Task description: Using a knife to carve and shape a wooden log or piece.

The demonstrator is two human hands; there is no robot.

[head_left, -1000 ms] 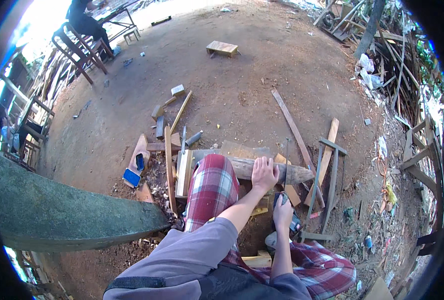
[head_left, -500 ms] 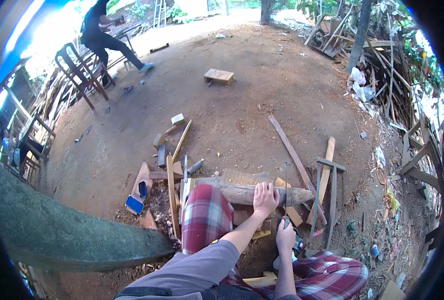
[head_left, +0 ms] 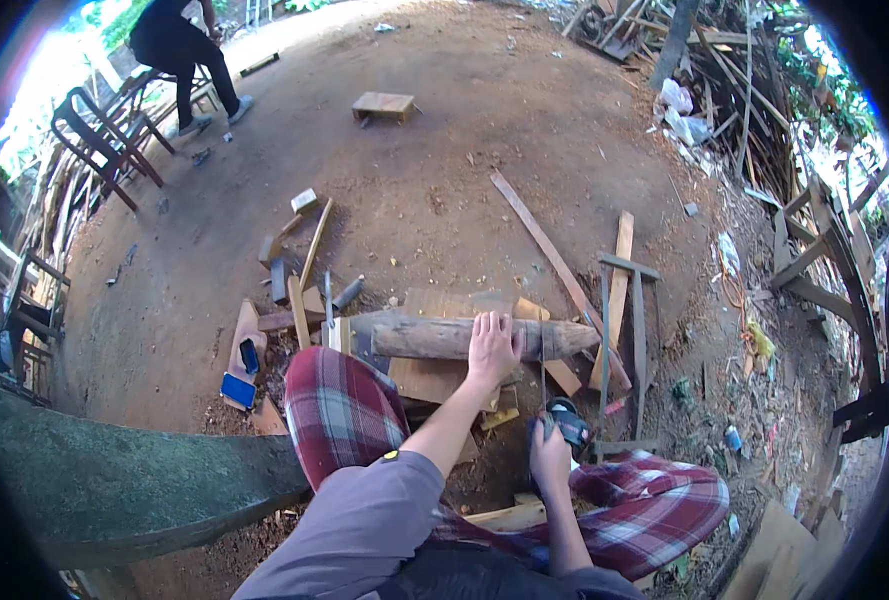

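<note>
My left hand point(head_left: 494, 350) lies over a weathered, round length of wood point(head_left: 429, 340), gripping it from above with curled fingers. The wood lies crosswise on boards and offcuts point(head_left: 419, 380). My right hand point(head_left: 551, 455) is closed on the handle of a saw, whose thin blade point(head_left: 544, 380) runs up across the wood, just right of my left hand. A black object point(head_left: 569, 415) lies beside the handle. My plaid-covered knees point(head_left: 339, 405) are bent on either side.
A grey curved slab point(head_left: 104, 470) borders my left. A blue phone point(head_left: 238, 390), loose sticks point(head_left: 534, 230) and a wooden frame point(head_left: 639, 330) surround me. A small wooden stool point(head_left: 382, 103) stands ahead. A co-worker point(head_left: 184, 60) is by chairs point(head_left: 104, 150). Scrap wood point(head_left: 734, 90) is piled right.
My view has shifted, so the scene sits further left. The co-worker has stepped and bent over at the back. My left knee has dropped outward, showing more of the wood; both hands keep their grips.
</note>
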